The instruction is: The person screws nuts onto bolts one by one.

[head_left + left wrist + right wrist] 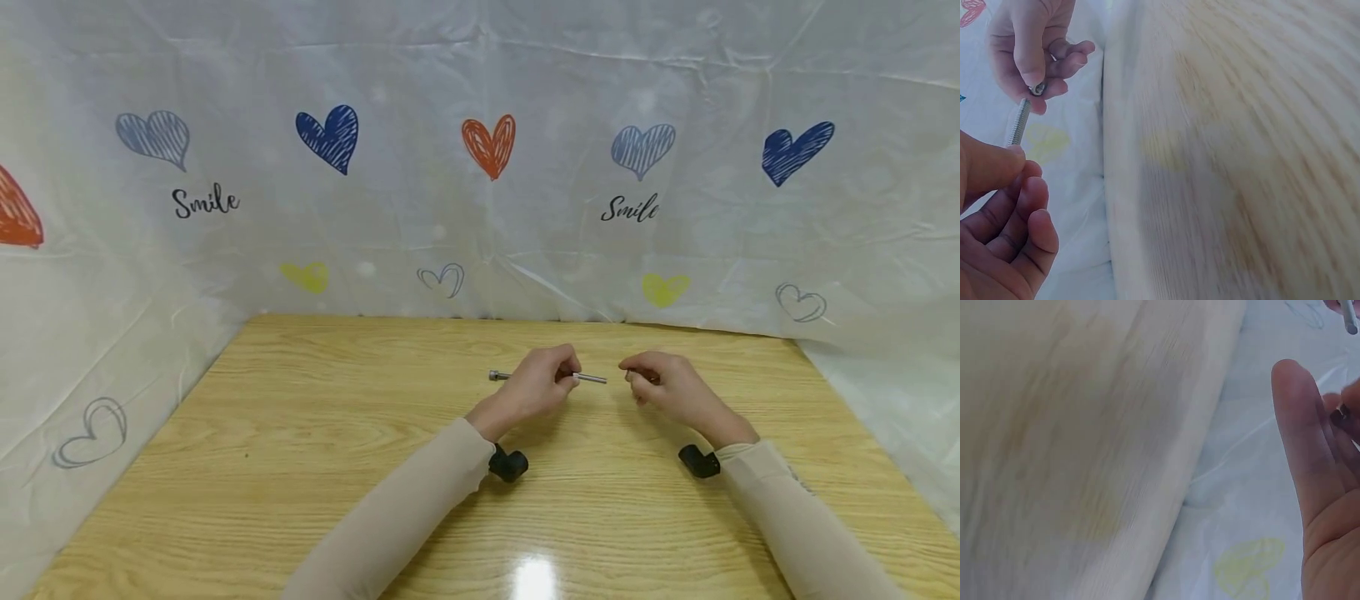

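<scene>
In the head view, my left hand (534, 385) pinches a long silver bolt (592, 378) around its middle. The bolt lies nearly level, its head sticking out to the left and its bare end pointing right. Fine threads show along the bolt (1019, 123) in the left wrist view. Facing that end, my right hand (672, 388) pinches a small metal nut (1037, 89) between thumb and fingertip. A short gap separates the nut from the bolt's tip in the head view. Fingers hide part of the nut (1339, 416) in the right wrist view.
Both hands are over the far half of a wood-grain table (300, 467). White sheeting (405, 225) printed with hearts and "Smile" rises behind the table and along its sides. Black wrist devices, one at the left cuff (508, 464) and one at the right cuff (699, 461), hang below the sleeves.
</scene>
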The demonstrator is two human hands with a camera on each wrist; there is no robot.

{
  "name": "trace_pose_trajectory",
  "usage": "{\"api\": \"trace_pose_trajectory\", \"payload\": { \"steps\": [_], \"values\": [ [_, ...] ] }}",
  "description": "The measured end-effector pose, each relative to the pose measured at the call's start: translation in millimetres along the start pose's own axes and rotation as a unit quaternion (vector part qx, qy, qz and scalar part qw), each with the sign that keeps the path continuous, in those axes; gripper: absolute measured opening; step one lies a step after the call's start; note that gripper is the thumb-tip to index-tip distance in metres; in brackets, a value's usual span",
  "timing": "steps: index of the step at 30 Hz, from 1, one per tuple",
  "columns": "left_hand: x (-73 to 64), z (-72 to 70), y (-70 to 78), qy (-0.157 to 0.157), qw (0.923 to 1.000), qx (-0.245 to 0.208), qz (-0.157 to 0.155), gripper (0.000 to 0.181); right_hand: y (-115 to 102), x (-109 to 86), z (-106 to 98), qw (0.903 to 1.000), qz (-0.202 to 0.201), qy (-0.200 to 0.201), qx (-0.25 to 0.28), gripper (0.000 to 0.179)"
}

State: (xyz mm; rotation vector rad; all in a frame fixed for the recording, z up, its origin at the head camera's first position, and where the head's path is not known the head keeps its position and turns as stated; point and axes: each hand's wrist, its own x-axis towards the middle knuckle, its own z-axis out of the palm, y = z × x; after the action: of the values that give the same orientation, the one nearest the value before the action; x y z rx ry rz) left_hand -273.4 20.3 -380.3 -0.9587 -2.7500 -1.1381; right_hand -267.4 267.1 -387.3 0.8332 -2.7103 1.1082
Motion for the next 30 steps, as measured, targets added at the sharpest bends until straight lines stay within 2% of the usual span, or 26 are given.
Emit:
{"api": "trace_pose_trajectory", "payload": {
  "steps": [6,14,23,27,30],
  "values": [
    [-9.1,-6.5,-4.3,0.012,0.9999,0.002,0.006,0.004,-5.5,2.8,5.3,0.9999,0.01,-0.001,0.013,0.027],
    [-19.6,-14.4,-6.3,0.024,0.9997,-0.006,0.007,0.005,-17.6,7.8,13.1,0.9996,-0.014,0.005,0.025,0.021],
    [-28.9,-20.3,-10.1,0.035,0.9988,-0.032,0.01,0.005,-26.4,14.2,25.1,0.9961,-0.009,0.022,0.085,0.018],
    [-33.3,-22.1,-12.0,0.042,0.9986,-0.032,0.011,0.005,-31.1,15.1,29.9,0.9967,-0.016,0.026,0.076,0.02],
    [-37.8,-25.1,-12.6,0.049,0.9983,-0.032,0.008,0.005,-32.9,17.6,35.0,0.9961,-0.036,0.031,0.075,0.02]
  ]
}}
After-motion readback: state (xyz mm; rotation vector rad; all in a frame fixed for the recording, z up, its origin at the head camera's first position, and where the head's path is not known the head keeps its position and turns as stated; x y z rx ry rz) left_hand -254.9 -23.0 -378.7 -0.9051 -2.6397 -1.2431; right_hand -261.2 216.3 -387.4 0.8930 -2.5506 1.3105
